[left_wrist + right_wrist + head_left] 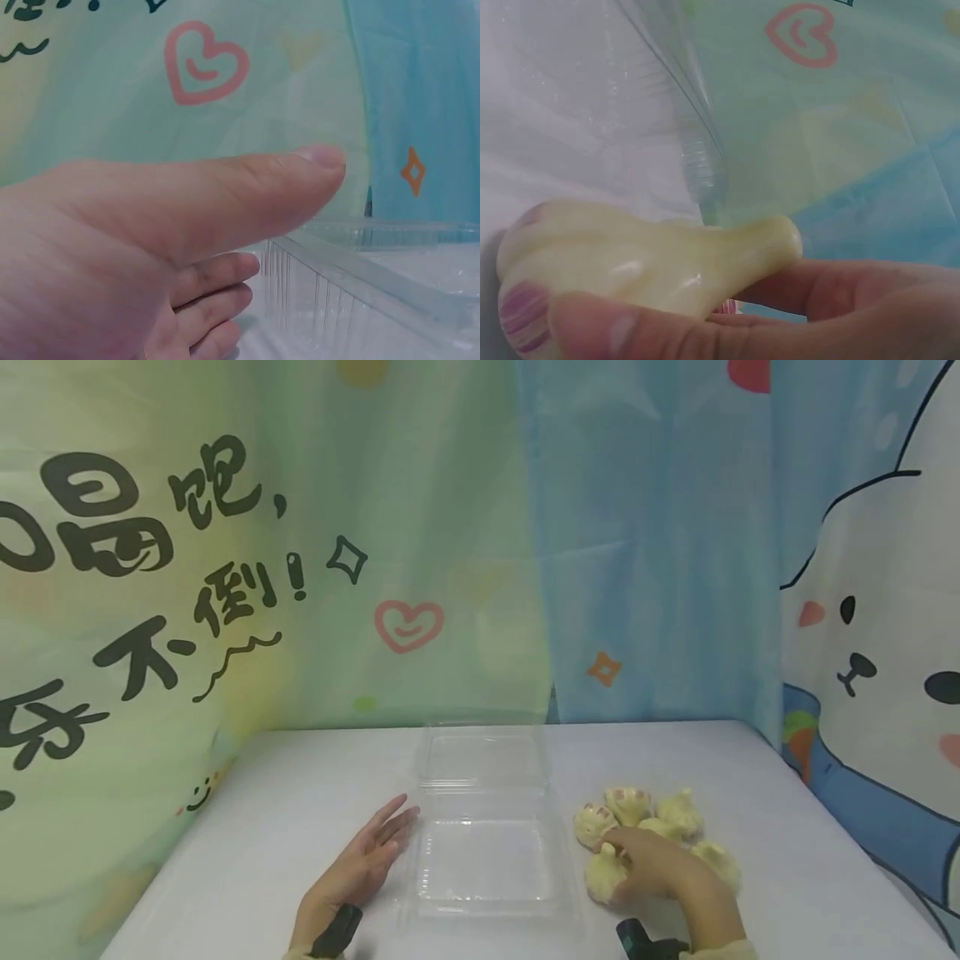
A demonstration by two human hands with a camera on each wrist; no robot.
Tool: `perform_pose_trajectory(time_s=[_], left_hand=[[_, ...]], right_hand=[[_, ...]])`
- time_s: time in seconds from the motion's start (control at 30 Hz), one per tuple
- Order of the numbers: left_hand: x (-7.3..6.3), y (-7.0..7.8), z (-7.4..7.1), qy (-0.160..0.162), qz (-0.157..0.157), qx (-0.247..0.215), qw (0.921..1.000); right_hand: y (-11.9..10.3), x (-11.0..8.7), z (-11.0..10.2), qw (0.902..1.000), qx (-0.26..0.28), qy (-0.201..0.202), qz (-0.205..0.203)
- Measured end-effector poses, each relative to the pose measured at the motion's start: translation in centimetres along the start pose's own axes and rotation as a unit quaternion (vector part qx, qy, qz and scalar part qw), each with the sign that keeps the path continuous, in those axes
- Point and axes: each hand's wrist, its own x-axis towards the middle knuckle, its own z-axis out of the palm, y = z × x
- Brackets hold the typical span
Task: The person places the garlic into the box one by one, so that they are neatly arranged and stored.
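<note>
A clear plastic clamshell box [486, 870] lies on the white table with its lid [483, 762] folded back, away from me. Along its left wall my left hand [360, 864] is held with straight fingers, gripping nothing; the left wrist view shows the thumb [247, 195] near the box's rim. At the right, my right hand [660, 864] holds a pale garlic bulb [622, 255] with purple streaks, thumb on one side and fingers partly hidden behind it. Several more garlic bulbs [628, 804] sit in a cluster around that hand.
The white table [300, 793] ends at a printed curtain [465, 527] behind the box. Curtain with a large cartoon animal [885, 652] hangs along the right side. Another garlic bulb [718, 862] lies just right of my right hand.
</note>
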Motion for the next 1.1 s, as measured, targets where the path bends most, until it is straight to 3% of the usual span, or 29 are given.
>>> perform_pose_trajectory(time_s=[0.4, 0.77, 1.1], left_hand=[[-0.26, 0.1, -0.33, -0.036, 0.003, 0.013, 0.9993], [-0.1, 0.17, -0.21, -0.023, -0.001, 0.0, 0.9997], [0.16, -0.33, -0.37, -0.031, 0.009, 0.006, 0.9995]], right_hand=[[0.12, 0.31, -0.23, 0.9998, 0.015, -0.012, 0.0], [0.53, 0.39, -0.18, 0.9988, 0.028, -0.033, 0.024], [0.76, 0.78, -0.22, 0.9991, 0.028, -0.031, 0.003]])
